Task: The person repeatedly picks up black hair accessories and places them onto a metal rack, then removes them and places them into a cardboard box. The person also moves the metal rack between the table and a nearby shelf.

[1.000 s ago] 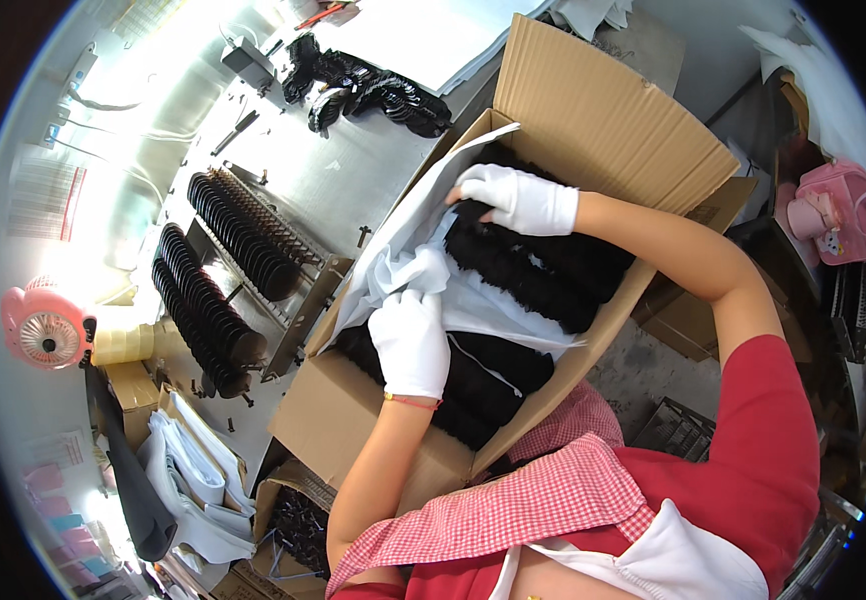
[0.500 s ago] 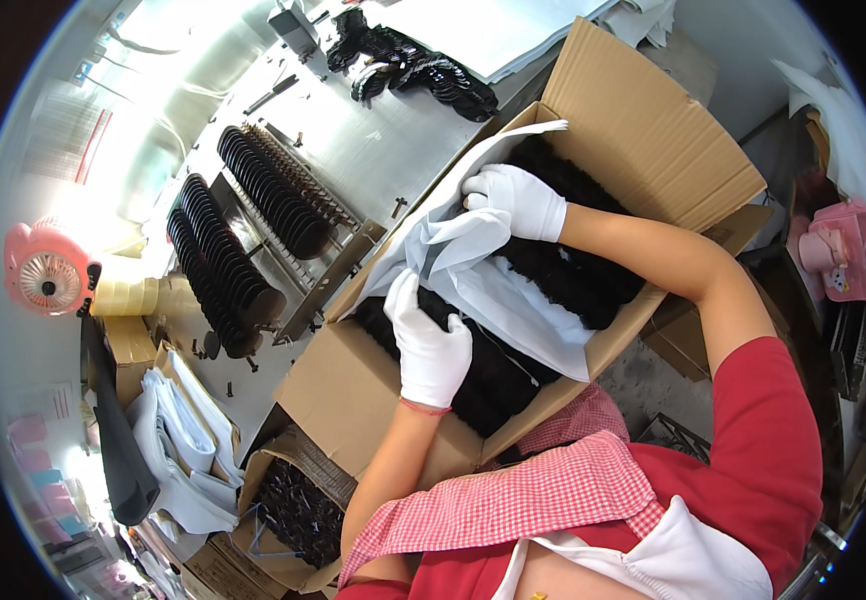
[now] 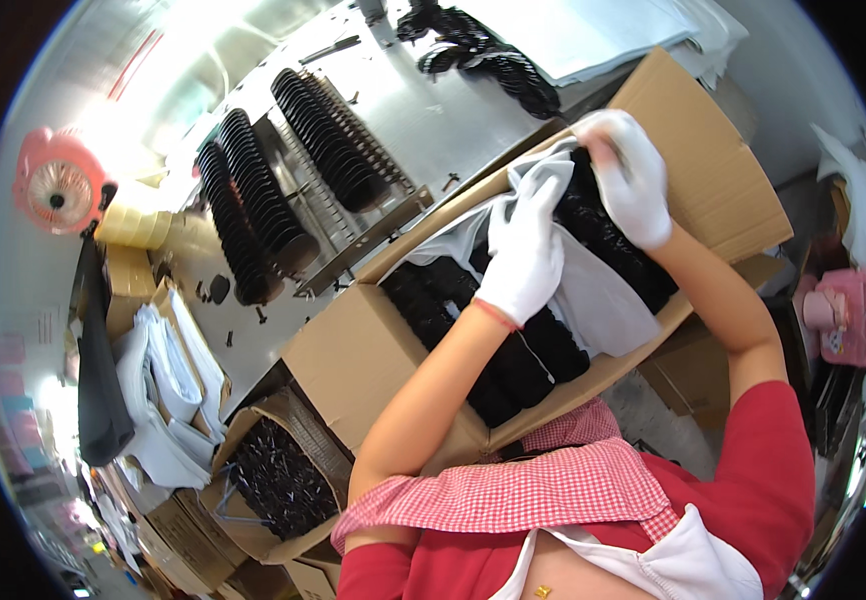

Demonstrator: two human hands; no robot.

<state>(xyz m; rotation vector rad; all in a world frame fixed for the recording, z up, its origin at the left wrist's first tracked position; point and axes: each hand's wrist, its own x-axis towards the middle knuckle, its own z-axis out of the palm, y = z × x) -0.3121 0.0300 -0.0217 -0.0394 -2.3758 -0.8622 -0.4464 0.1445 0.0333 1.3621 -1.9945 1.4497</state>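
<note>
An open cardboard box point(image 3: 353, 355) holds several dark, fuzzy bundles point(image 3: 513, 375) in rows. A thin white sheet point(image 3: 603, 310) lies crumpled across the middle of them and up along the far wall. My left hand point(image 3: 528, 260), in a white glove, rests on this sheet with its fingers stretched out and the thumb apart. Above the box's far right corner is my right hand point(image 3: 633, 180), also gloved; motion smears its fingers, so I cannot make out whether they hold anything.
A metal bench point(image 3: 408, 130) behind the box carries racks of black discs point(image 3: 328, 140) and a shiny black bundle point(image 3: 498, 65). At the left stand a pink fan point(image 3: 58, 185) and folded white sheets point(image 3: 168, 385). A smaller carton point(image 3: 303, 430) with dark pieces sits below. One box flap point(image 3: 698, 150) sticks out right.
My right hand has come away from the sheet's middle toward the far right corner and is moving. My left hand has gone up and right onto the sheet. The view has shifted.
</note>
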